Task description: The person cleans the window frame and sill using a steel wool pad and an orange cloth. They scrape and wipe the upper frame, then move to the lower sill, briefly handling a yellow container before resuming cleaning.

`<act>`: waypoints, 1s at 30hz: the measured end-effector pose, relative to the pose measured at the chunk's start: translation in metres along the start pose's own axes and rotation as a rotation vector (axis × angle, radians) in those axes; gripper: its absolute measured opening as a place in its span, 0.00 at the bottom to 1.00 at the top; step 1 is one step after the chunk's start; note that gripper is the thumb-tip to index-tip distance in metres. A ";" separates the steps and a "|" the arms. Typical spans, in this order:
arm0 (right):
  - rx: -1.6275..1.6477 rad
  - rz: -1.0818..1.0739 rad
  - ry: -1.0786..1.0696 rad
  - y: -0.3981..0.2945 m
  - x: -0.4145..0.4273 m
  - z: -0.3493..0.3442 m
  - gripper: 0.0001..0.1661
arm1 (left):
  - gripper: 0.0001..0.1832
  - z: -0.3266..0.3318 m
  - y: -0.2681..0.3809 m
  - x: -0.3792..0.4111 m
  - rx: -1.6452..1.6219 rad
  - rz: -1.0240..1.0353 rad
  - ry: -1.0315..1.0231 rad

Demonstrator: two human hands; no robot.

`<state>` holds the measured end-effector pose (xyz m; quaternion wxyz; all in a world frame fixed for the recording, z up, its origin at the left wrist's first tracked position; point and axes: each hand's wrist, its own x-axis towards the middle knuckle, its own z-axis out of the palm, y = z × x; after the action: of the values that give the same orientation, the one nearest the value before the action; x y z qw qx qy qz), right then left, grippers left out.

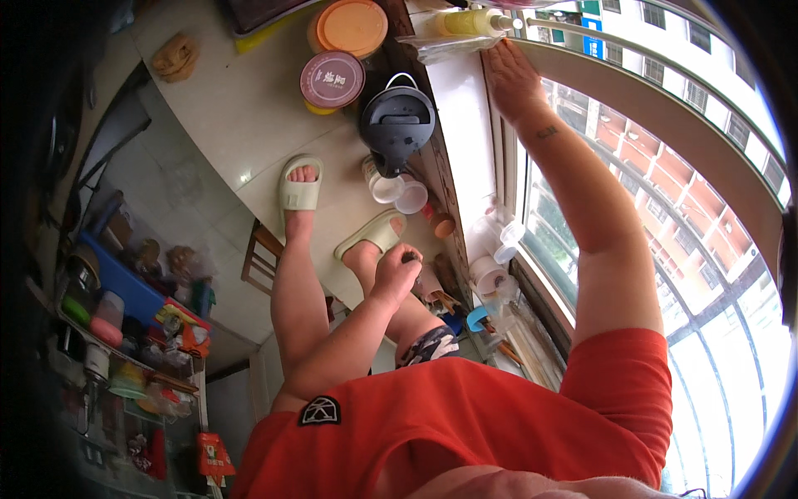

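Note:
My left hand (399, 272) is closed around a small dark object (409, 257) above my lower leg; the fingers hide most of it. My right hand (514, 76) reaches up to the window frame (586, 68), palm down with the fingers extended. Its fingertips lie beside a clear plastic bag (446, 48) and below a bottle of yellow liquid (467, 24) with a pump or spray top. A dark-lidded electric kettle (399, 121) stands near the sill, to the left of my right arm. My feet, in pale green slippers (300, 187), are on a tiled surface.
Round tubs with an orange lid (352, 28) and a pink lid (332, 79) stand by the kettle. Clear plastic cups (411, 194) are near one foot. More containers line the sill (467, 118). At left, beyond the tiled edge, are a wooden stool (260, 256) and crowded shelves (112, 355).

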<state>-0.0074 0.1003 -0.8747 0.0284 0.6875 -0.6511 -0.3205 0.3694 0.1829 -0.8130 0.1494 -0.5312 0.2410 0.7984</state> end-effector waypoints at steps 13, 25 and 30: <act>0.092 0.049 0.166 0.013 -0.024 -0.018 0.24 | 0.07 0.003 -0.007 0.007 -0.001 0.012 0.017; 0.286 0.229 0.252 0.029 -0.035 -0.084 0.25 | 0.07 0.010 -0.011 0.011 0.001 -0.002 0.019; 0.142 0.157 0.207 0.018 -0.025 -0.030 0.25 | 0.07 0.012 -0.003 0.010 0.041 -0.036 -0.012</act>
<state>-0.0076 0.1088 -0.8329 0.0714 0.6641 -0.7175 -0.1977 0.3573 0.1916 -0.8191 0.1761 -0.5277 0.2466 0.7936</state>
